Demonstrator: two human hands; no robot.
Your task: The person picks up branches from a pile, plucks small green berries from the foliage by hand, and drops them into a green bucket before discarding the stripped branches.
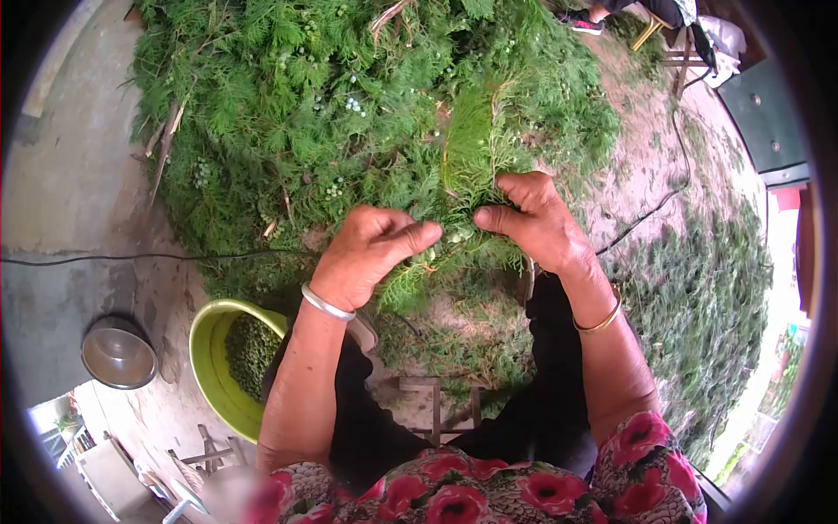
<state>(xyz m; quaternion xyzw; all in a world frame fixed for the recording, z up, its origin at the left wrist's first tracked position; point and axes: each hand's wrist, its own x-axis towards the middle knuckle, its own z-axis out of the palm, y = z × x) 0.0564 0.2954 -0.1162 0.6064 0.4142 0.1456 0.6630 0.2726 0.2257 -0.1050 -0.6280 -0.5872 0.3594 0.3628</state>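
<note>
A leafy green sprig [467, 153] with pale green cones near its lower end is held between my two hands, over the front edge of a large pile of cut branches [288, 105]. My left hand [371, 253], with a silver bangle at the wrist, is closed, its thumb and fingers pinched at the cones. To the right, my right hand [537, 218] has curled fingers and its thumb pressed on the stem side of the sprig; a gold bangle circles that wrist. The hands are a short gap apart. What lies under the fingers is hidden.
A yellow-green bucket [202, 354] holding small green cones stands at the lower left, beside a metal bowl [120, 354]. A black cable [157, 258] crosses the ground. More cut greenery [698, 306] lies at the right. Another person's shoe [583, 24] shows at the upper right.
</note>
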